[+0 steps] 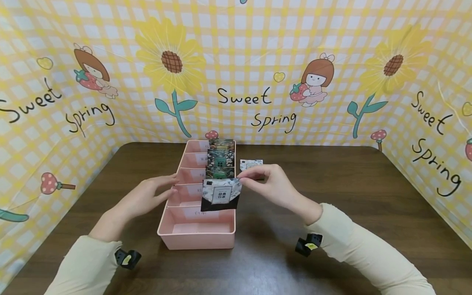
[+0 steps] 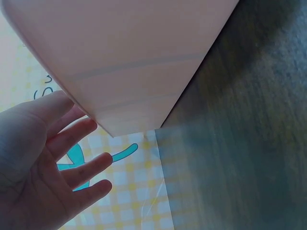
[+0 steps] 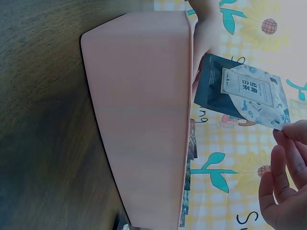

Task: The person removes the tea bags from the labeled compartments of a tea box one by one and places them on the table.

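Observation:
In the head view my right hand (image 1: 274,184) pinches the upper right corner of a white-and-black tea bag packet (image 1: 222,194). The packet hangs upright over the front part of a pink divided box (image 1: 197,241). In the right wrist view, thumb and finger hold the tea bag packet (image 3: 247,91) by one corner, above the box's rim. My left hand (image 1: 141,198) rests at the box's left rim, its fingers fairly straight and spread in the left wrist view. Green-patterned packets (image 1: 220,159) stand in the rear compartments. The frontmost compartment holds nothing visible.
Another white packet (image 1: 251,164) lies on the dark wooden table (image 1: 332,184) to the right of the box, partly hidden behind my right hand. Paper labels (image 1: 200,213) with writing mark the dividers. A patterned yellow cloth (image 1: 236,61) closes off the back and sides.

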A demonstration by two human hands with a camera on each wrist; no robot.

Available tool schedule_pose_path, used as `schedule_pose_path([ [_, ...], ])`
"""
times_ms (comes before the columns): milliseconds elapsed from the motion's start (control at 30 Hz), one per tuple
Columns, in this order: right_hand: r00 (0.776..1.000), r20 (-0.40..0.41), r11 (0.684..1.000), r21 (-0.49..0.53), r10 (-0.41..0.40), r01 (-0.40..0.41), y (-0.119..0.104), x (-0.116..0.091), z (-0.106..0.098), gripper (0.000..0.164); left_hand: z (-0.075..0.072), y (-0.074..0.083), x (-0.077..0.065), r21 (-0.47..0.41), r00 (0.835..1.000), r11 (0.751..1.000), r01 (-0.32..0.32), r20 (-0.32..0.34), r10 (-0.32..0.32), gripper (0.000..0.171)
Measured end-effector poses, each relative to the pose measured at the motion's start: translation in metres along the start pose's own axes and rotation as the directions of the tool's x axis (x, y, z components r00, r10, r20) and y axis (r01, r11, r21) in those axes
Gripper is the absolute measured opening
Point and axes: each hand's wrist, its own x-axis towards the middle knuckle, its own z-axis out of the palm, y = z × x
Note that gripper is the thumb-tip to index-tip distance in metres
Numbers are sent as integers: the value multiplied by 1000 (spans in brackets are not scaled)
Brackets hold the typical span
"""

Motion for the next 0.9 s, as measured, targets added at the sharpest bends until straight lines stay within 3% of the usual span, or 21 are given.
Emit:
schedule_pose_path([
  [400, 999, -15, 999, -15, 36, -36, 2, -2, -8, 13, -1, 1, 0, 5, 1000, 1000, -10, -7, 10, 37],
  [900, 999, -54, 999, -33, 3, -5, 6, -8, -22, 14, -1, 2, -1, 7, 999, 1000, -27, -17, 27, 37],
])
